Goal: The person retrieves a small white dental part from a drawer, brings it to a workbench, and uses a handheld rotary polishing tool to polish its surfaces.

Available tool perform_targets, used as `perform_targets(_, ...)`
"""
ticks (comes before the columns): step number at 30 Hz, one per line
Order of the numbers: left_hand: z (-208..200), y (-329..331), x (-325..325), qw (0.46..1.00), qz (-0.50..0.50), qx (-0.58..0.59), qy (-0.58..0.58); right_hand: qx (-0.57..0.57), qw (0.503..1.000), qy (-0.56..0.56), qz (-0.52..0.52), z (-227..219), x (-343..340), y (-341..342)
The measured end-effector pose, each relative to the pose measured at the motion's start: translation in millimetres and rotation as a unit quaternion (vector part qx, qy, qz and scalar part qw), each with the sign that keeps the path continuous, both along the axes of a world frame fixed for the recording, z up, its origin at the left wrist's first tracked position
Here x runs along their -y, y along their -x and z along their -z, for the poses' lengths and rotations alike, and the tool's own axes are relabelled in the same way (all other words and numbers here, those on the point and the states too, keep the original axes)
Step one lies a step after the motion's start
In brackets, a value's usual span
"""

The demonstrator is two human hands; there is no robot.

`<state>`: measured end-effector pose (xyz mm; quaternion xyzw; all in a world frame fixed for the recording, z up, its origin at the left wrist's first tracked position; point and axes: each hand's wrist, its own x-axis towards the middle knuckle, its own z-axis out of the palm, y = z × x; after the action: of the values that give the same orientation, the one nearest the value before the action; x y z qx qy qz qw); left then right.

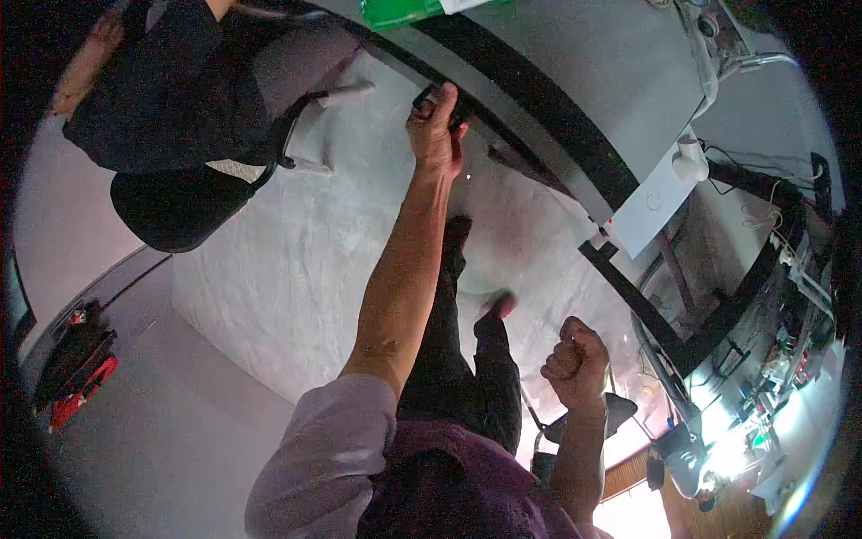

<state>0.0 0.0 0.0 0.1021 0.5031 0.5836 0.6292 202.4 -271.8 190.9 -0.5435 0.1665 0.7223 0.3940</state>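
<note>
My left hand is stretched forward at the dark edge of the table. Its fingers are wrapped round a small black object, with the thumb on top; most of that object is hidden, so its kind does not show. Closed into a fist, my right hand is raised at the lower right, apart from the table, and nothing shows in it. My legs and feet are below, between the two arms.
A black chair stands at the left, beside a person in dark clothes. A green item lies on the tabletop. At the right are a white panel, a black frame, cables and a bright lamp.
</note>
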Motion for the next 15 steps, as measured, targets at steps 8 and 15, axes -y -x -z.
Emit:
perform_targets(8,-32.1,84.9,77.2,0.999,-0.027,-0.001,0.019,-0.014,1.0,0.007,-0.019,15.5,-14.5,23.4)
perform_targets(15,-46.7,134.7,134.3,0.996,-0.005,-0.061,0.063,-0.029,0.996,-0.011,-0.089,39.7,-42.8,55.7)
